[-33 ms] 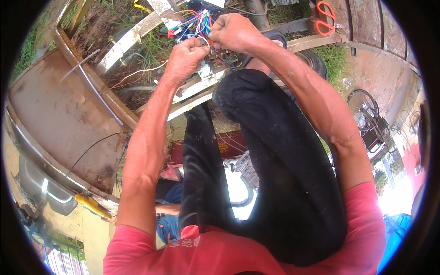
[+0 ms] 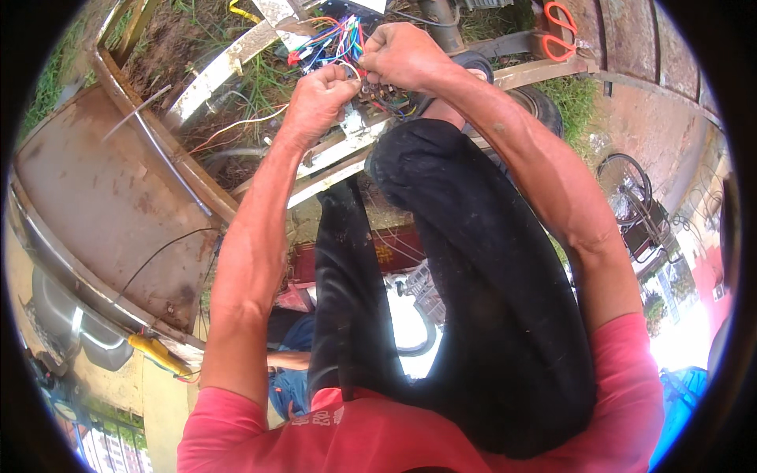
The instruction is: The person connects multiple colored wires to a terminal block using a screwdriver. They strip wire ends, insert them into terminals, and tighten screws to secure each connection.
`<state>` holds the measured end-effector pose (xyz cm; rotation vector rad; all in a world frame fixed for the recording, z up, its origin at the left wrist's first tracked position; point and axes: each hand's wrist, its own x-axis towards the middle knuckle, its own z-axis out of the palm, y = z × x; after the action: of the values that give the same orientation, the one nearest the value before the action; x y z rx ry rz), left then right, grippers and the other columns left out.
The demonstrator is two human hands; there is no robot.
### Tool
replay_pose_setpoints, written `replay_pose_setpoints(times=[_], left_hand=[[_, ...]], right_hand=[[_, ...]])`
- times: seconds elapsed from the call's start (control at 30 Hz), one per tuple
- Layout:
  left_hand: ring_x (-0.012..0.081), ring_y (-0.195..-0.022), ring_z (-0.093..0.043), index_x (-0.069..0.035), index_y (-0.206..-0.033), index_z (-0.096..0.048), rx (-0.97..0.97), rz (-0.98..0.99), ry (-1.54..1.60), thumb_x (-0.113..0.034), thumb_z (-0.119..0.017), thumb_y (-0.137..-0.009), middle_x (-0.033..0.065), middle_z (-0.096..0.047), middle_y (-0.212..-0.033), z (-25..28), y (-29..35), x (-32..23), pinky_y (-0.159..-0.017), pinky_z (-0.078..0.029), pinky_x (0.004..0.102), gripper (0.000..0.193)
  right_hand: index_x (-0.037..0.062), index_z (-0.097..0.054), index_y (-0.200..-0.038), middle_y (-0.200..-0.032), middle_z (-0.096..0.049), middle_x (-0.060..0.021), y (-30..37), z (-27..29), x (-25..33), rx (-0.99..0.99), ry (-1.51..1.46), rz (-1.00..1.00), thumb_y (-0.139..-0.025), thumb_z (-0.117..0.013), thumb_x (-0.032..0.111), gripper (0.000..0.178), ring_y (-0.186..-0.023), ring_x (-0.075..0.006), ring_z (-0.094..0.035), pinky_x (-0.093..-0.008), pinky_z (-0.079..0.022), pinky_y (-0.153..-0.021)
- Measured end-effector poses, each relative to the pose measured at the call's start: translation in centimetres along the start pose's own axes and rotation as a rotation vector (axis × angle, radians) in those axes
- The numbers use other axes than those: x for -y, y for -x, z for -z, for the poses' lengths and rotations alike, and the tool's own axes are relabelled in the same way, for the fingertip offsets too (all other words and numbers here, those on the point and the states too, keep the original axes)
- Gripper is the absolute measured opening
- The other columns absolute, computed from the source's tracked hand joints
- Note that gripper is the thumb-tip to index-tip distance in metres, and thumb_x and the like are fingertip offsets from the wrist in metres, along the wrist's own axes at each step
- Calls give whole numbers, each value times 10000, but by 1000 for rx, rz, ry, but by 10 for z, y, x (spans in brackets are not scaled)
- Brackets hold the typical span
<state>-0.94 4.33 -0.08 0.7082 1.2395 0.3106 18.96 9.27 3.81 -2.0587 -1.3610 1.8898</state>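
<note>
At the top centre, my left hand (image 2: 322, 96) is closed in a pinch at a white wire (image 2: 352, 69), which curves up from its fingertips. My right hand (image 2: 404, 57) is closed too, thumb and fingers pressed together on what looks like a thin wire, mostly hidden by the fingers. Both hands nearly meet. Just beyond them lies a tangled bundle of coloured wires (image 2: 335, 41) with small plugs, beside a dark box (image 2: 347, 9). More wires (image 2: 394, 106) show below my right hand, above a metal frame bar (image 2: 331, 177).
Orange-handled scissors (image 2: 558, 31) rest on the frame at the upper right. A rusty metal panel (image 2: 102, 197) fills the left, with a yellow meter-like tool (image 2: 160, 353) at its lower edge. A tyre (image 2: 540, 106) is near my knee. A person's blue clothing (image 2: 288, 386) shows behind my legs.
</note>
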Motion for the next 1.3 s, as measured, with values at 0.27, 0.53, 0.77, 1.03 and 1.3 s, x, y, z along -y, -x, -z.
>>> replay_pose_setpoints(times=[0.27,0.53,0.77,1.03,1.3], left_hand=[[22,-627,-479,-61,-968,-641,10,-13,-95,-174,-744,-939,-72,-565,-752,-9,8,-15,-554,-366,221,156],[18,-587,-429,-66,-958,-629,-23,-10,-51,-124,-725,-920,-93,-526,-736,-4,2,-2,-519,-327,225,119],[52,-655,-478,-37,-940,-666,-17,3,-148,-169,-756,-878,-73,-564,-727,2,-3,-3,-588,-406,268,172],[12,-611,-444,-59,-1000,-630,60,-12,-142,-141,-725,-929,-90,-543,-755,6,-3,-13,-536,-339,224,144],[11,-628,-484,-16,-1145,-666,48,28,-15,-138,-692,-932,-66,-598,-809,9,9,-6,-542,-367,220,247]], right_hand=[[9,-725,-936,-789,-760,-71,-6,-7,-6,-105,189,56,-910,-751,181,176,-725,-133,-712,-315,-566,-714],[-22,-749,-1024,-822,-769,-90,-5,-1,-6,-1,-55,21,-882,-815,248,312,-770,-155,-737,-326,-581,-753],[-49,-703,-1255,-1176,-753,-244,-6,-2,-45,-362,324,390,-778,-882,429,698,-1104,-326,-732,-405,-558,-988],[-73,-657,-1302,-1182,-758,-158,-23,18,-38,226,44,155,-808,-905,343,692,-1071,-200,-703,-340,-548,-976],[-56,-721,-1087,-943,-765,-127,-11,-2,-45,112,-158,130,-760,-910,353,557,-840,-171,-705,-320,-563,-798]])
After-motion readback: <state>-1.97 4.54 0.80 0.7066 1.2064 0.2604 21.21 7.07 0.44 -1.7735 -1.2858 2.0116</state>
